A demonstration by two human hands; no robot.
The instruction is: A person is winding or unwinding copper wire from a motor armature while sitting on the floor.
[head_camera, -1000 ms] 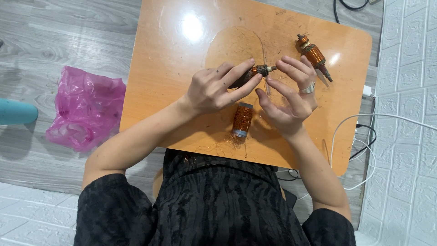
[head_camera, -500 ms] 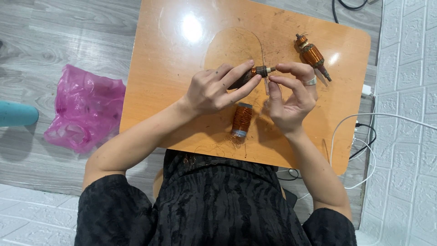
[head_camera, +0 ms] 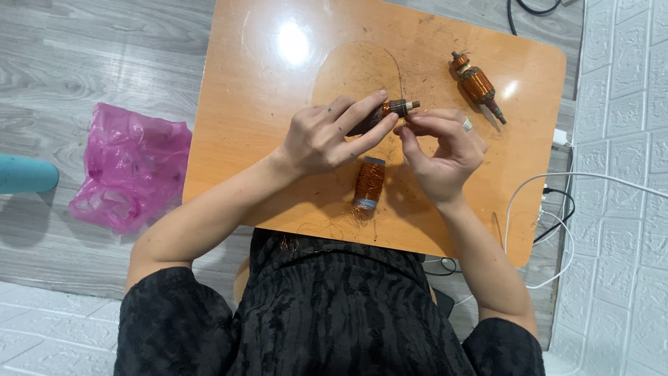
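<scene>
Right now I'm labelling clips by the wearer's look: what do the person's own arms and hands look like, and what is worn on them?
Both forearms are bare. Short, wide sleeves of a black crinkle-textured top cover the upper arms down to about the elbow. The left hand wears nothing that shows. The right hand has a pale ring on one finger. No gloves, watch or bracelet show.

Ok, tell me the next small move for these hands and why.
Probably draw the fine wire taut with the right hand: its fingertips pinch right at the shaft end of the motor armature that the left hand grips, and the copper wire spool lies on the table below.
</scene>
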